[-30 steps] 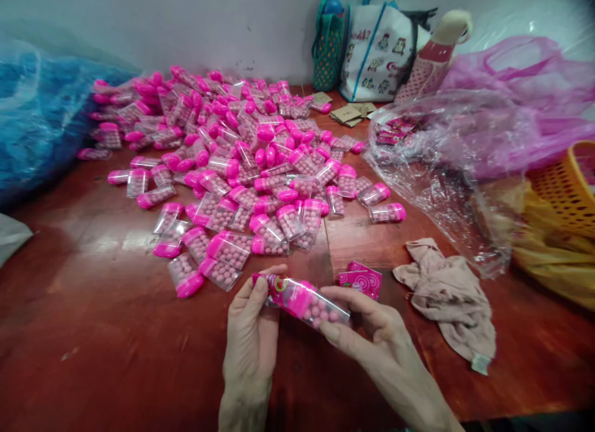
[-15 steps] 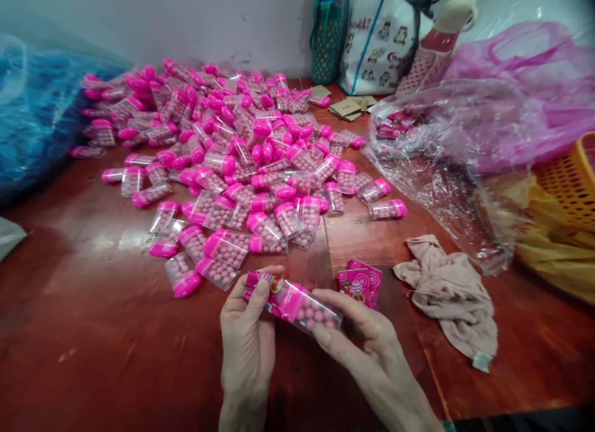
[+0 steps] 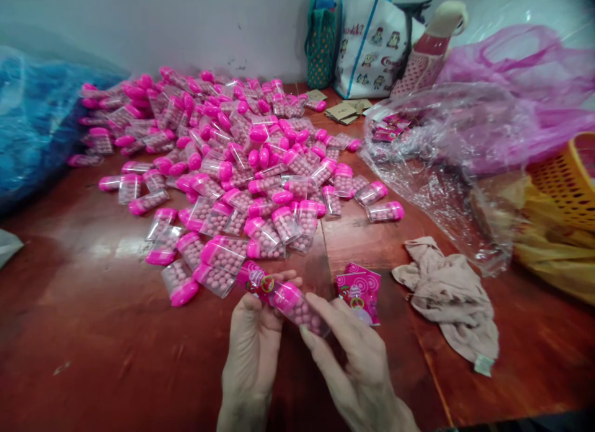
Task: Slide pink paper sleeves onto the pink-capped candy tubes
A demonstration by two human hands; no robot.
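Head view, container (image 3: 301,310): between both hands, long axis slanting upper left to lower right, pink cap (image 3: 287,297) leftward
Right hand (image 3: 356,345): nearer the clear end — thumb and fingers grip it
Left hand (image 3: 255,333): cupped at printed wrapper (image 3: 253,277) — can't tell if pinching

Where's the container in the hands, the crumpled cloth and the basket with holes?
Held container (image 3: 301,310): head view, clear ball-filled part.
Crumpled cloth (image 3: 453,299): head view, folded middle.
Basket (image 3: 563,183): head view, holed side.
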